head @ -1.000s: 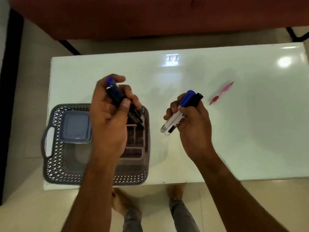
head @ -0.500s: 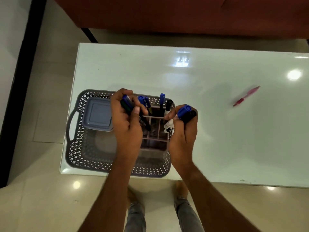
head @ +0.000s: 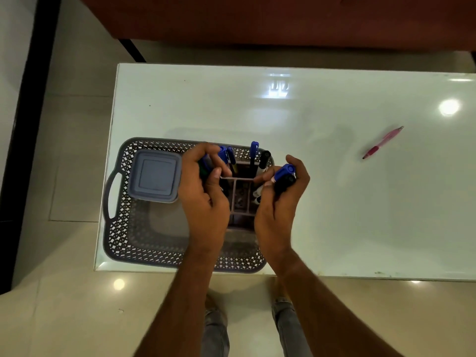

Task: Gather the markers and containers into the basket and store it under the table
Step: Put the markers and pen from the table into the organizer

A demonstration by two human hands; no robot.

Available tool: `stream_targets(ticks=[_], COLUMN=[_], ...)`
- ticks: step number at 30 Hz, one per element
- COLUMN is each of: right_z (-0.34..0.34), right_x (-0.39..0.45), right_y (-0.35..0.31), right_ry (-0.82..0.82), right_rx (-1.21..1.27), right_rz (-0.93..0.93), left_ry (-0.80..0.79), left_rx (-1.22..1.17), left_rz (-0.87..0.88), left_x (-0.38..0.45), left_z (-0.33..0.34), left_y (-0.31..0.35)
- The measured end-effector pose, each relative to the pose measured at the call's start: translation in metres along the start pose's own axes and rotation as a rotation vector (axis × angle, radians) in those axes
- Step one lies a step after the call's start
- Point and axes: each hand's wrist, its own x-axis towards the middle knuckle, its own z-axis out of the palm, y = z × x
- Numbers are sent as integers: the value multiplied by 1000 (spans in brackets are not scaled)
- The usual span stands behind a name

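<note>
— What does each grip hold?

— The right hand (head: 279,202) has its grip clamped on a blue-capped marker (head: 284,171) and a black-capped marker (head: 284,182), their white barrels pointing down into the divided brown pen holder (head: 240,197). The left hand (head: 204,197) curls round a bundle of dark markers (head: 204,164), thumb pressed over them, just above the holder's left side.

— And the holder itself?

— It stands in the right half of the grey perforated plastic basket (head: 123,228), with several blue- and black-capped markers (head: 253,150) upright in its far compartments.

— Anything else in the basket?

— A grey square lidded container (head: 154,175) at its upper left, near the handle.

— Where is the basket?

— At the lower left of the glossy white tabletop (head: 334,202). A pink pen (head: 383,142) lies well apart at the right of the frame.
</note>
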Motion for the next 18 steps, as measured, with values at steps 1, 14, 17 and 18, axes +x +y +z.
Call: stream_targets(ticks=[1, 14, 17, 18], right_z=[-1, -3, -4, -5], right_x=[-1, -9, -11, -11], right_y=[1, 11, 13, 13], right_ry=[-2, -20, -42, -43], right_rx=[-7, -76, -111, -126], right_rz=[-15, -64, -65, -70], left_ry=[-3, -42, -28, -28], left_rx=[31, 63, 49, 42], left_rz=[8, -158, -188, -194], left_x=[-2, -29, -30, -30], left_z=[1, -4, -3, -2], left_y=[-4, -44, -44, -43])
